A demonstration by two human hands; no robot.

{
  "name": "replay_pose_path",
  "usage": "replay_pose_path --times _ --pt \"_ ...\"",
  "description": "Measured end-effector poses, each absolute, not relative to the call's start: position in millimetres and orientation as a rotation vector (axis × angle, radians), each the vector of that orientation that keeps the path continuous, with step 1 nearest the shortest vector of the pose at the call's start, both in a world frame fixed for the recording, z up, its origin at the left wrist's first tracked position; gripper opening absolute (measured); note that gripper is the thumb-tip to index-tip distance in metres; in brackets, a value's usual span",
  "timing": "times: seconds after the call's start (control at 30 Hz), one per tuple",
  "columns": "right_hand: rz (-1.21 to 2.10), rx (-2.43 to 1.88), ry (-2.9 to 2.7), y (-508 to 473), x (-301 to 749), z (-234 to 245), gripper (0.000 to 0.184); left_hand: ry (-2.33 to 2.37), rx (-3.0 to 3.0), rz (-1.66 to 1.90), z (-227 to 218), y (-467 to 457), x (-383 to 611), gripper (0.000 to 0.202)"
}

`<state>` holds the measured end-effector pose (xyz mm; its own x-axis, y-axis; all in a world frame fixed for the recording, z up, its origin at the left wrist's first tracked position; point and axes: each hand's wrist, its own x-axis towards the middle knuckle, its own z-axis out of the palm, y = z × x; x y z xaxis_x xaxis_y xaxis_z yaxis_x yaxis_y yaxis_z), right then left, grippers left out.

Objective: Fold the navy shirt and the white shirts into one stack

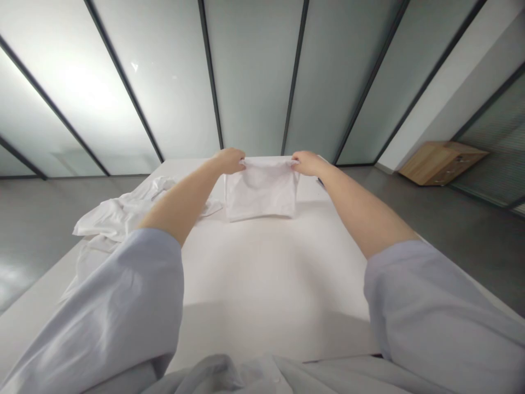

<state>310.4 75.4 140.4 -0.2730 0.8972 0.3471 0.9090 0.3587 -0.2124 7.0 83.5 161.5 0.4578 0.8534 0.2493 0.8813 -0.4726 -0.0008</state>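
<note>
A folded white garment (262, 189) hangs in the air over the far part of the white table (262, 273). My left hand (230, 160) pinches its upper left corner and my right hand (307, 162) pinches its upper right corner. Both arms are stretched out forward, with light grey sleeves pushed up to the elbows. The garment's lower edge is close to the table top; I cannot tell whether it touches.
A crumpled pile of white clothes (118, 216) lies on the table's left side, partly over the edge. Frosted glass wall panels stand behind the table. A low wooden cabinet (441, 161) sits on the grey floor at the right.
</note>
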Motion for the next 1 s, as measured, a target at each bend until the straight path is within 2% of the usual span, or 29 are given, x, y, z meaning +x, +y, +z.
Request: replay_pose_path --times 0.13,0.23,0.33,0.47,0.57,0.87,1.0 --pt "-0.307 -1.459 -1.963 74.6 313.4 157.3 0.025 -1.466 -2.353 -0.714 187.0 78.0 9.4 0.034" --pt "-0.375 -1.384 -1.990 53.8 314.0 141.8 0.027 -1.391 -2.393 -0.748 172.3 51.2 7.9 0.034" --pt "-0.340 -1.369 -2.134 22.8 309.8 92.8 0.029 -1.462 -2.513 -0.582 118.9 12.3 8.0 0.029" --pt "-0.042 -1.414 -2.407 -15.3 303.7 10.4 0.033 -1.752 -2.696 -0.265 29.0 -33.0 4.4 0.027" --pt "0.101 -1.465 -2.370 -28.9 304.5 -25.1 0.040 -1.900 -2.706 -0.468 -8.3 -47.5 -5.2 0.034" --pt "0.131 -1.434 -2.314 -37.3 309.2 -26.5 0.033 -1.845 -2.868 -0.953 -17.3 -45.3 -27.7 0.044" --pt "0.128 -1.358 -2.309 -38.1 306.9 -27.8 0.037 -1.825 -2.850 -0.972 -19.8 -46.5 -29.7 0.042"
